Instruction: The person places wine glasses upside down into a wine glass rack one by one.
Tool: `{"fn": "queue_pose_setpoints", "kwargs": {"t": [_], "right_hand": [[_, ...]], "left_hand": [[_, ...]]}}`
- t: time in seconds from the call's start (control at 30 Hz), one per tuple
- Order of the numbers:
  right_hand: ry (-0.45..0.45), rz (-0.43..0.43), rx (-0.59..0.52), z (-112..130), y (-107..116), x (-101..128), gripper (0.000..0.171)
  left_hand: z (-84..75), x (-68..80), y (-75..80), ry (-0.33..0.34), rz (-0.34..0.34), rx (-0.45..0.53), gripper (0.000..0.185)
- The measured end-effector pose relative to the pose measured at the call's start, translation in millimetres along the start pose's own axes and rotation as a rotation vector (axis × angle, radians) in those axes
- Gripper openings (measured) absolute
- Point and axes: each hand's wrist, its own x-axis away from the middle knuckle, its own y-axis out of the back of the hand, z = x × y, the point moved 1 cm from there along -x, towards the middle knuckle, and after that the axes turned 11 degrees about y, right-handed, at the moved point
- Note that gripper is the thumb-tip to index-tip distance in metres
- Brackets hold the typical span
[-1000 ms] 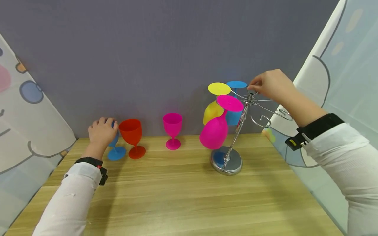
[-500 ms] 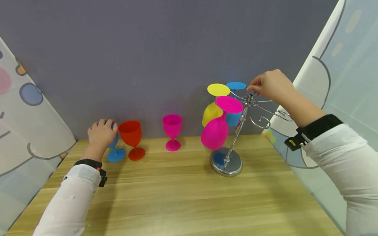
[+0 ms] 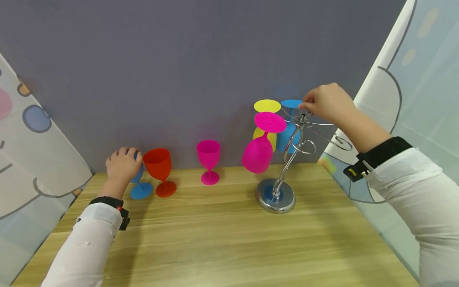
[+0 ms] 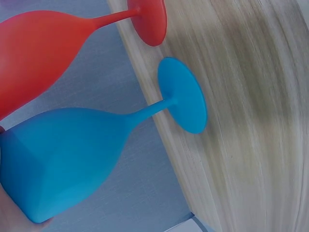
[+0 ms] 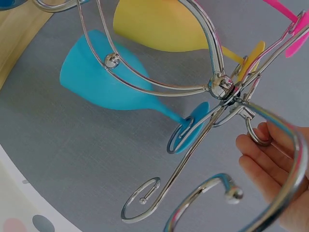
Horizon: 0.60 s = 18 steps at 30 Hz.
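At the left of the table my left hand (image 3: 123, 165) grips a blue goblet (image 4: 67, 154) round its bowl from above. The goblet's foot stands on the wood in the left wrist view. My right hand (image 3: 330, 104) pinches the ring (image 5: 258, 139) on top of a chrome stemware rack (image 3: 275, 196), whose post leans to the right. Upside down from the rack's curled arms hang a pink goblet (image 3: 258, 154), a yellow goblet (image 3: 267, 105) and another blue goblet (image 5: 101, 77). Other curled arms, nearer the right wrist, hold nothing.
A red goblet (image 3: 159, 165) stands upright close beside the held blue one. Further right another pink goblet (image 3: 209, 153) stands upright near the table's back edge. A grey panel (image 3: 186, 71) rises behind the wooden table (image 3: 222, 239); patterned sheets flank both sides.
The rack's arms have turned: the hanging pink goblet has swung left and back, while the hanging blue one has shifted right. My left hand stays on its goblet.
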Motion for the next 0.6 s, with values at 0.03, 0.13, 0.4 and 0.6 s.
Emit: {"fn": "queue_pose_setpoints", "kwargs": {"t": [0.03, 0.13, 0.4, 0.6], "right_hand": [[0.000, -0.003, 0.000, 0.0, 0.0, -0.2, 0.033], [-0.001, -0.008, -0.001, 0.5, 0.8, -0.9, 0.032], [-0.047, 0.011, -0.004, 3.5, 0.8, -4.5, 0.033], [-0.058, 0.007, 0.002, 5.0, -0.7, -3.0, 0.034]], "left_hand": [[-0.2, -0.5, 0.3, 0.000, -0.003, 0.000, 0.059], [-0.8, -2.1, 1.7, -0.002, -0.008, 0.003, 0.058], [-0.1, -5.9, 2.6, 0.003, -0.013, -0.018, 0.052], [-2.2, -5.0, 1.2, -0.006, -0.009, -0.014, 0.053]]}}
